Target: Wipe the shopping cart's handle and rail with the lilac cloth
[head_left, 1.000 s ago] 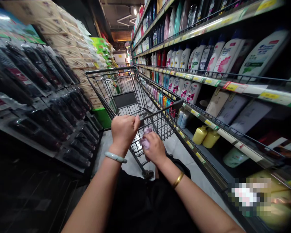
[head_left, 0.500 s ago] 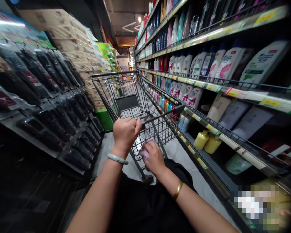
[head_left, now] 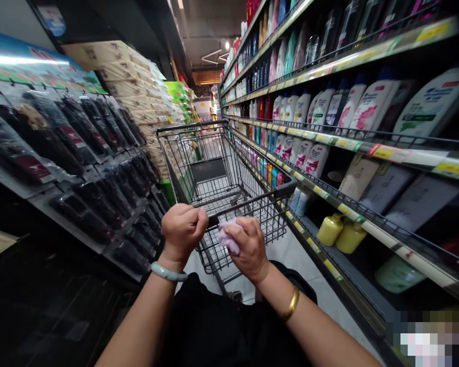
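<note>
In the head view a dark wire shopping cart (head_left: 207, 169) stands in front of me, its inside bare mesh. My left hand (head_left: 183, 227), with a pale bangle at the wrist, is wrapped round the left part of the cart handle (head_left: 263, 196). Just right of it, my right hand (head_left: 250, 244) is closed on a crumpled light purple cloth (head_left: 228, 236). That cloth is up close against the handle; whether it touches the bar I cannot tell. A gold bracelet (head_left: 291, 304) circles my right wrist.
Shelves of shampoo bottles (head_left: 375, 104) run along the right, with yellow bottles (head_left: 331, 229) low down. Packaged dark goods (head_left: 80, 199) hang on the left rack. Beyond it rise stacked tan packs (head_left: 118, 71). Tiled floor (head_left: 290, 255) shows beside the cart.
My right hand has lifted the purple cloth from below the handle up to its level. My left hand has shifted left along the handle and sits slightly lower in view.
</note>
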Demonstrator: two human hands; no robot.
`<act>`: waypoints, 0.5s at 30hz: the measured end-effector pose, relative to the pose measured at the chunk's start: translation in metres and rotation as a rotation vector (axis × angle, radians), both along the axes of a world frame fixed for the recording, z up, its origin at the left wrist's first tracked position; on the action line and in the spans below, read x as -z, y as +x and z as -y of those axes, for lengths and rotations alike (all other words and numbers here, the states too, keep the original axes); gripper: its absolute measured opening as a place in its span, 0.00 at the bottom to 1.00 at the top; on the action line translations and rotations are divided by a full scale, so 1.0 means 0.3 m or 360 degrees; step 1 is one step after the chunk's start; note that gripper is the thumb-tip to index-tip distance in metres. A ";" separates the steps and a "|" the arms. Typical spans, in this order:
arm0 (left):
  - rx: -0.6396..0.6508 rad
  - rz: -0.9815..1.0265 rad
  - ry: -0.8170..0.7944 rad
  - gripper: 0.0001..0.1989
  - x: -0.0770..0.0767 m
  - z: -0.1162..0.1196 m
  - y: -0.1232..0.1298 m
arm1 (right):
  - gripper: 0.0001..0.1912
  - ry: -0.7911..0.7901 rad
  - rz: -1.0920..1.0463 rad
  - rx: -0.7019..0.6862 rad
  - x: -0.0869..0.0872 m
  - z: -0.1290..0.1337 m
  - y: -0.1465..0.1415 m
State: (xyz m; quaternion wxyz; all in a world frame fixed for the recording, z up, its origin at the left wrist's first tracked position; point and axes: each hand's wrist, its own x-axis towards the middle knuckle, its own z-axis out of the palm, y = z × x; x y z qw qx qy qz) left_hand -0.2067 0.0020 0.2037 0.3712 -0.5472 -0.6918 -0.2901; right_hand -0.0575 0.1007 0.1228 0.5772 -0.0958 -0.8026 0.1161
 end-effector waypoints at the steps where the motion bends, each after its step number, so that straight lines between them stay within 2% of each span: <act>1: 0.0008 0.0001 -0.0006 0.24 -0.001 0.007 -0.006 | 0.13 0.0007 -0.0038 0.0027 -0.041 -0.003 -0.005; 3: 0.0010 -0.0010 -0.0020 0.23 -0.001 0.015 -0.016 | 0.13 0.0035 -0.0043 0.0061 -0.086 -0.008 -0.018; 4: -0.0005 -0.0016 -0.0024 0.23 -0.001 0.018 -0.018 | 0.13 0.0060 -0.0007 0.0058 -0.085 -0.008 -0.025; 8: -0.0125 -0.0045 -0.0075 0.24 -0.017 0.025 -0.003 | 0.11 0.0175 0.0239 -0.0014 0.004 -0.005 -0.032; 10: -0.0171 -0.0058 -0.0190 0.24 -0.035 0.026 0.016 | 0.12 0.0127 0.0280 -0.0030 0.014 -0.015 -0.023; 12: -0.0212 -0.0042 -0.0303 0.24 -0.054 0.024 0.038 | 0.13 0.0042 0.0225 -0.0014 -0.023 -0.035 -0.012; 15: -0.0239 0.0062 -0.0333 0.23 -0.067 0.014 0.066 | 0.16 -0.0001 0.0155 0.0040 -0.081 -0.067 -0.007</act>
